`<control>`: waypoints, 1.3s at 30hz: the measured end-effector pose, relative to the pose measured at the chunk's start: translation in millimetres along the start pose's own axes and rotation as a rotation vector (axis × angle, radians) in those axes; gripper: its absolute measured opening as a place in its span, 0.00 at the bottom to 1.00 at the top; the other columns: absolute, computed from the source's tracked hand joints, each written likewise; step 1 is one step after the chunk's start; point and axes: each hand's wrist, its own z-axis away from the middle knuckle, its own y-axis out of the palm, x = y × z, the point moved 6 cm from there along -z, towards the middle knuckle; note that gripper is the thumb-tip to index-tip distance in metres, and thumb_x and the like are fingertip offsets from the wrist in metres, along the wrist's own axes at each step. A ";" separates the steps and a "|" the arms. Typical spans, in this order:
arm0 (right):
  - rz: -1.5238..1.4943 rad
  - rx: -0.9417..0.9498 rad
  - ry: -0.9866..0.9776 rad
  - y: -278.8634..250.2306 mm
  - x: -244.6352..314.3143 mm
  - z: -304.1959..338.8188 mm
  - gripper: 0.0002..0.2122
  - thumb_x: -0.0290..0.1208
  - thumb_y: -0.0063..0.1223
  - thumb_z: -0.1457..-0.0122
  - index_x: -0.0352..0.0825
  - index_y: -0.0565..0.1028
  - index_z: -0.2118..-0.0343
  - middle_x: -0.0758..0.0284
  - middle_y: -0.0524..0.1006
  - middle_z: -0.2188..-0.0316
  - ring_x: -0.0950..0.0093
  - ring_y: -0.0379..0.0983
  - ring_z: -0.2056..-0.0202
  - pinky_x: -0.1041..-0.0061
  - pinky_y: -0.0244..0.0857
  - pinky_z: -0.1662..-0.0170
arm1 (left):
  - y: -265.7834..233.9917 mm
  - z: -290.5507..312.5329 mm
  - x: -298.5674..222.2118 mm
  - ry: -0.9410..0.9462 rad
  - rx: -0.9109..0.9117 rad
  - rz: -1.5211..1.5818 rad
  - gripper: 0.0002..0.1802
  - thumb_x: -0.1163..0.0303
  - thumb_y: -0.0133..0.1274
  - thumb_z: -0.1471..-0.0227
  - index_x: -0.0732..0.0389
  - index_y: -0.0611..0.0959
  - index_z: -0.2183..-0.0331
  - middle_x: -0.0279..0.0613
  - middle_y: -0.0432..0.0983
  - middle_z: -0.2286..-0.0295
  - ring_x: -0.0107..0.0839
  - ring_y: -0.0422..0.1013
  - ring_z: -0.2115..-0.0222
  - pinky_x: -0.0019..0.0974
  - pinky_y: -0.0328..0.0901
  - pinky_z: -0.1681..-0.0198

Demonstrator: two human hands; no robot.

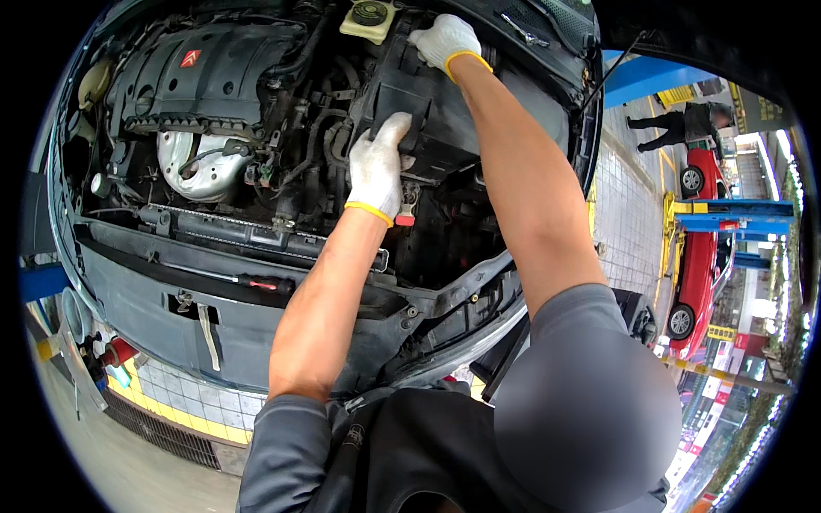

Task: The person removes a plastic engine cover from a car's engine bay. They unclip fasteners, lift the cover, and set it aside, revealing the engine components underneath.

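A black plastic box (453, 128) sits in the right part of the engine bay. My left hand (375, 171), in a white knit glove with a yellow cuff, is closed on its near left side, thumb pointing up along the box and the other fingers mostly hidden. At the far end, my right hand (449, 41), gloved alike, is curled over the box's edge; its fingertips are out of sight. A small red-ended connector (405, 220) hangs just beside my left wrist. Left of the box run black hoses (321, 141).
The black engine cover (201, 73) and a silver heat shield (197, 167) lie left. A pale reservoir with a dark cap (368, 19) stands at the back. A screwdriver (256, 282) rests on the front panel, a ratchet (523, 31) near the windscreen. Another person (688, 124) stands by a red car (703, 248).
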 end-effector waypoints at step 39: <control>-0.189 -0.082 0.175 -8.0 15.9 23.2 0.19 0.40 0.59 0.40 0.29 0.86 0.54 0.45 0.84 0.50 0.47 0.81 0.46 0.54 0.75 0.42 | -72.6 -33.8 109.3 -0.317 -0.233 -0.018 0.20 0.65 0.55 0.35 0.66 0.73 0.47 0.48 0.74 0.53 0.37 0.73 0.62 0.44 0.76 0.59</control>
